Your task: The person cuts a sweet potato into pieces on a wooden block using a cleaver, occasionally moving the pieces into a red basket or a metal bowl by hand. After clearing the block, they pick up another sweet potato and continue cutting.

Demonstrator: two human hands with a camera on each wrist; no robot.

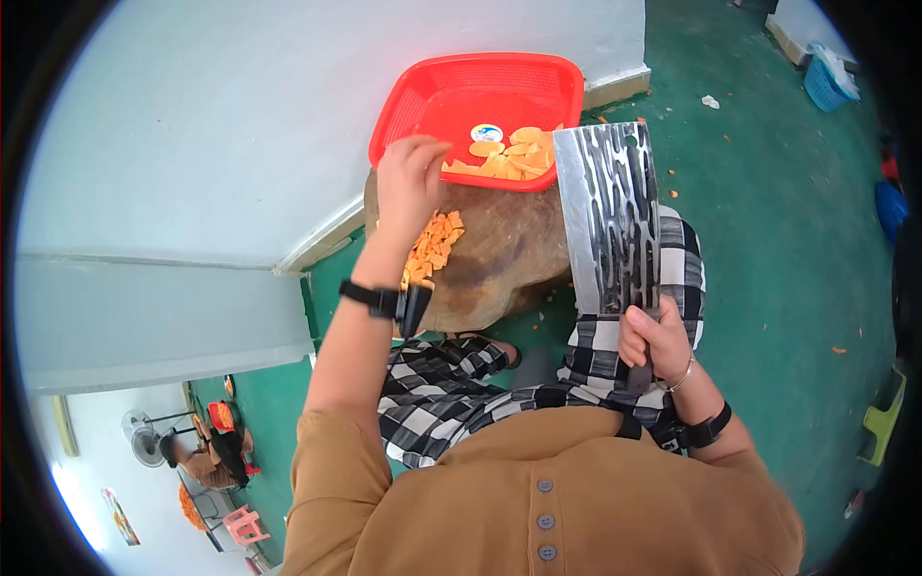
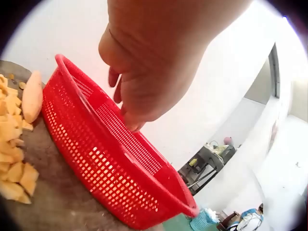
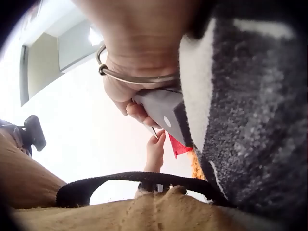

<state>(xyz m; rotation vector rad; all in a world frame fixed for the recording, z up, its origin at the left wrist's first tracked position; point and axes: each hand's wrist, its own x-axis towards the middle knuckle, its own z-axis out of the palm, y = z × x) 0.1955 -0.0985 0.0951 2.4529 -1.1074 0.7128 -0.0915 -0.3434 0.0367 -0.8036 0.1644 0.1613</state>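
Note:
My right hand (image 1: 658, 341) grips the handle of a broad cleaver (image 1: 610, 221), its blade pointing away over my right thigh. In the right wrist view, the grey cleaver handle (image 3: 166, 115) shows under the curled fingers. My left hand (image 1: 409, 182) is over the near left edge of a red plastic basket (image 1: 413, 101), fingers loosely bent and nothing visible in them. Orange sweet potato slices (image 1: 519, 158) lie in the basket. Chopped sweet potato pieces (image 1: 437, 245) sit on the round wooden block (image 1: 504, 240), beside a peeled sweet potato piece (image 2: 32, 97) in the left wrist view.
The basket rests on the block's far side, near a white wall (image 1: 240, 125). My checkered trousers (image 1: 442, 384) flank the block. Orange scraps dot the green floor (image 1: 768, 278). Farther off are a blue basket (image 1: 828, 84), a green stool (image 1: 882, 422) and a seated person (image 1: 211, 466).

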